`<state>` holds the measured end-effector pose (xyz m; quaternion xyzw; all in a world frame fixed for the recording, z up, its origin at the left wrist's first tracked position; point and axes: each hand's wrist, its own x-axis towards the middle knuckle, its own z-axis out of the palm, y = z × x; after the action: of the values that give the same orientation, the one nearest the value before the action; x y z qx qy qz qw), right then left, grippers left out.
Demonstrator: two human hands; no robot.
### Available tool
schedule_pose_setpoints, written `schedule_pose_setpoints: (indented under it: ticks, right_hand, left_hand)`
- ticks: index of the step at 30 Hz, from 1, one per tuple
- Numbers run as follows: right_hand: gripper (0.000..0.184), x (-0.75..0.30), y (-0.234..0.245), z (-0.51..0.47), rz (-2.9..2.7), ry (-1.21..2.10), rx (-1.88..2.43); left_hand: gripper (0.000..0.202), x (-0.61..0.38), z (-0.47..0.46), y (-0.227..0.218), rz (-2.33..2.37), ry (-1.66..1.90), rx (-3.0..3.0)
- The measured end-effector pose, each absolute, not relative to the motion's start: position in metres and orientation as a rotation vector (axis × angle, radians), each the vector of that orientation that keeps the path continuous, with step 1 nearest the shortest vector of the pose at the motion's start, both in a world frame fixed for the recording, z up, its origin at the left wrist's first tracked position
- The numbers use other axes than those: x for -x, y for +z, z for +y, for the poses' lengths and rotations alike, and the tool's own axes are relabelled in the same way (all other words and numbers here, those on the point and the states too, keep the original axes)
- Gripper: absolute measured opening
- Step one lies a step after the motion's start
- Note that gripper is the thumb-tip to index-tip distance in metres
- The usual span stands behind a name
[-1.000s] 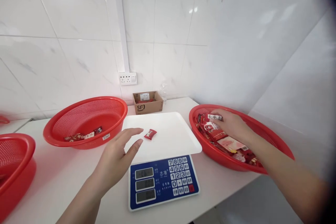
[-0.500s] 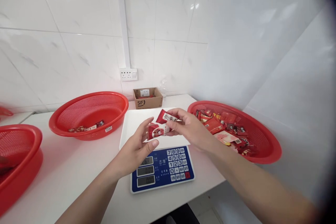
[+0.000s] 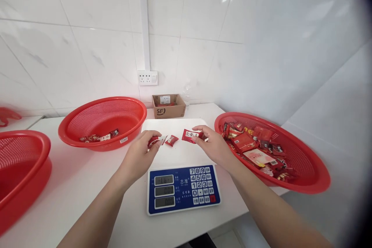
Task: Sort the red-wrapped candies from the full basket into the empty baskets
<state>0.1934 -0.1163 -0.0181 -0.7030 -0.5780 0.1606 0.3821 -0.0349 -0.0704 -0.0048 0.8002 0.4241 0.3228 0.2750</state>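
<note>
My left hand [image 3: 143, 154] pinches small red-and-white wrapped candies [image 3: 153, 142] over the left side of the scale's white pan [image 3: 162, 159]; how many it holds is hidden. In my right hand [image 3: 213, 143] a red wrapped candy [image 3: 190, 135] with dark lettering on a white patch is gripped by one end. Between the hands is another red candy [image 3: 171, 140], over the pan; whether it rests there or hangs just above I cannot tell. Nearest me sits the scale's blue keypad panel [image 3: 186, 190], with digits lit on its displays.
A red perforated basket [image 3: 315, 170] full of red packets stands at right. Another red basket [image 3: 101, 100] at left holds several packets. A third basket [image 3: 43, 155] is cut off at the left edge. Behind the scale are a cardboard box [image 3: 171, 113] and a wall socket [image 3: 147, 78].
My hands have moved apart, each with candy still in it. One red candy now shows separately between them. The view has shifted slightly.
</note>
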Motion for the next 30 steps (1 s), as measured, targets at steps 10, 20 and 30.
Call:
schedule_pose_setpoints:
  ticks: [10,20,30]
  right_hand:
    - [0.023,-0.196,-0.031,-0.114,-1.823,-0.007,1.901]
    - [0.034,-0.170,-0.026,-0.096,-2.403,0.036,1.544]
    - [0.038,-0.192,-0.021,-0.088,-2.339,0.112,1.886]
  left_hand:
    - [0.020,0.033,-0.051,-0.026,1.262,0.561,-2.317]
    - [0.028,0.029,-0.052,-0.028,1.153,0.529,-2.476]
    - [0.031,0.029,-0.060,-0.029,1.112,0.484,-2.482]
